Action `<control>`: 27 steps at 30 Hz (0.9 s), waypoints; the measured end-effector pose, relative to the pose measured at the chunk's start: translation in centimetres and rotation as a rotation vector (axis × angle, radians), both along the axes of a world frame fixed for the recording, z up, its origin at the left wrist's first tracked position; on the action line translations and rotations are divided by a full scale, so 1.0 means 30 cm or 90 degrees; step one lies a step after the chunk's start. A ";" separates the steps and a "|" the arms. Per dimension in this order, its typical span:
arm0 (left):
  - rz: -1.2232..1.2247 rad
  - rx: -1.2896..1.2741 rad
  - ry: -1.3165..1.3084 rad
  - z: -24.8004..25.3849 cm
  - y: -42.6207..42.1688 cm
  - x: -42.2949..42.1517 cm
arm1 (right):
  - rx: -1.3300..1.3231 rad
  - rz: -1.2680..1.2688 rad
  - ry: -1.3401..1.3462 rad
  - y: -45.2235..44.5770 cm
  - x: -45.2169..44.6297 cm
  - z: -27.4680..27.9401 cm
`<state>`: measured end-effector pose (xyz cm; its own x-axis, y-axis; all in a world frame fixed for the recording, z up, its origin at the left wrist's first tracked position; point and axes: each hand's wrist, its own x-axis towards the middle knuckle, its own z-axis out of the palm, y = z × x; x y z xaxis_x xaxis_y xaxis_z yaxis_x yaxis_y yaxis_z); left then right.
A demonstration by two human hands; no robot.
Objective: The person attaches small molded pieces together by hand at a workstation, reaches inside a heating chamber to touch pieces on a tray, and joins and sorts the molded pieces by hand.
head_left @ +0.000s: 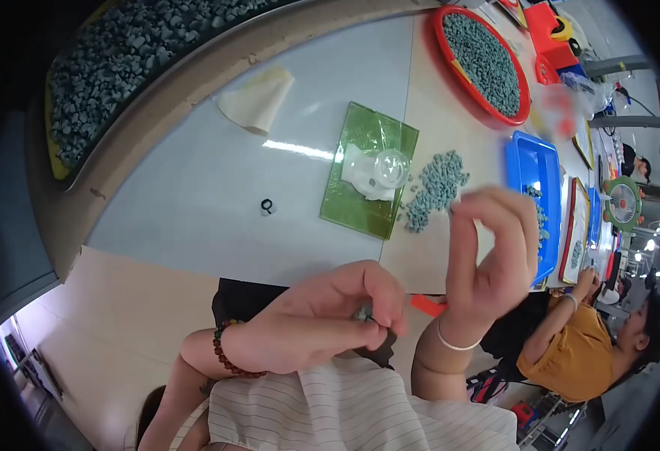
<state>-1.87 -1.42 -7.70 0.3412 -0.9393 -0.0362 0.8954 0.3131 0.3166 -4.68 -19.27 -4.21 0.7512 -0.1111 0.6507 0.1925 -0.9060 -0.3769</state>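
Note:
My left hand, with a beaded bracelet at its wrist, is closed near the table's front edge. A small grey-green piece shows between its thumb and fingers, partly covered by them. To the right, my right hand is raised, thumb and forefinger pinched together; what is between the tips is too small to make out. Just beyond it lies a loose heap of small grey-green pieces. A green glass-like plate beside the heap bears white material and a small clear round dish.
A small black ring-like item and a cream cloth lie on the table. A red basket and a large tray hold grey-green pieces. A blue tray stands at right; beyond it sits another person.

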 end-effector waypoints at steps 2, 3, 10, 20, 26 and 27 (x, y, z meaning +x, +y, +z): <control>0.011 0.013 0.048 0.007 0.004 -0.005 | -0.048 0.009 0.011 0.000 0.044 -0.013; 0.001 0.040 0.076 0.032 0.011 0.000 | -0.056 0.029 0.022 0.004 0.057 -0.016; -0.082 -0.190 -0.074 -0.056 0.063 0.047 | -0.112 0.053 0.044 0.026 0.085 -0.021; 0.045 0.053 0.044 0.033 0.032 0.026 | 0.050 0.026 0.063 0.038 0.060 -0.009; 0.158 -0.030 -0.165 -0.068 0.042 0.007 | 0.685 0.086 0.053 0.089 -0.092 -0.006; 0.218 0.042 -0.253 -0.055 0.025 -0.002 | 0.749 0.110 0.076 0.095 -0.122 -0.015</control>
<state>-1.92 -0.68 -9.35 0.6278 -0.7715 0.1026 0.5523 0.5345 0.6397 -8.35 -16.41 -4.67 0.8635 -0.4838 0.1426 0.1858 0.0422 -0.9817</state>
